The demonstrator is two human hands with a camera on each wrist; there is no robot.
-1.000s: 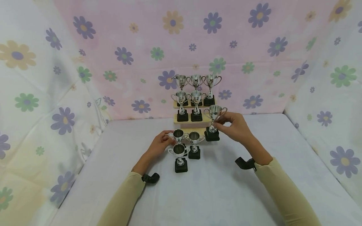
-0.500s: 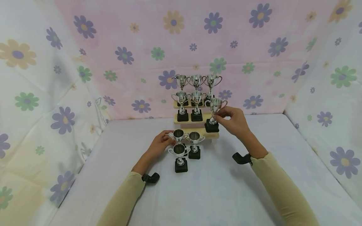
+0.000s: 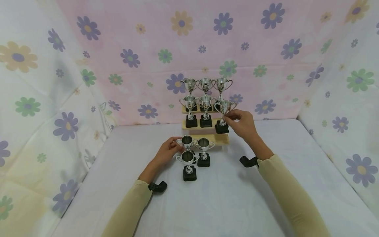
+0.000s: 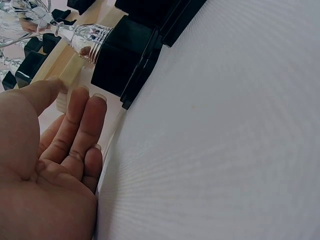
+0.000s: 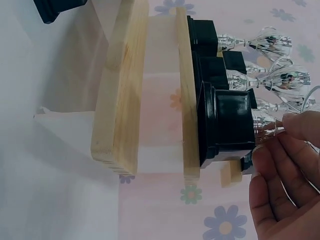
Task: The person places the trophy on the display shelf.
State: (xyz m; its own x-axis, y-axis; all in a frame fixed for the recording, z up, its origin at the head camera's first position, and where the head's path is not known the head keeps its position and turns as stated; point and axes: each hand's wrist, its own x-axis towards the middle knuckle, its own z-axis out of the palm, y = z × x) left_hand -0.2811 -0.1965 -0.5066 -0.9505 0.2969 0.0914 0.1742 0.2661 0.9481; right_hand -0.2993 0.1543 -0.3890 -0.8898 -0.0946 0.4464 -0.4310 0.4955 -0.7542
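In the head view my right hand (image 3: 243, 125) pinches the narrow stem of a silver two-handled trophy (image 3: 225, 106). Its square black base (image 5: 232, 121) is right at the middle step (image 5: 189, 102) of a wooden display stand, beside two other trophies. The trophy is upright. My left hand (image 3: 165, 153) is at the left end of the stand's lowest step (image 3: 219, 139), where thumb and fingers grip the wood (image 4: 70, 70). Its fingertips are partly hidden behind a trophy (image 3: 187, 141) in the head view. Two more trophies, one in front (image 3: 187, 158) and one to the right (image 3: 203, 145), stand on the table.
Three trophies line the top step, the middle one (image 3: 205, 85) among them. On the middle step stand a left trophy (image 3: 189, 103) and a centre trophy (image 3: 205, 103). White cloth covers the table (image 3: 213, 204); a flowered pink backdrop (image 3: 148, 89) rises behind the stand.
The right hand has carried its trophy up and slightly back, from in front of the lowest step to the middle step's right end. The left hand has stayed in place.
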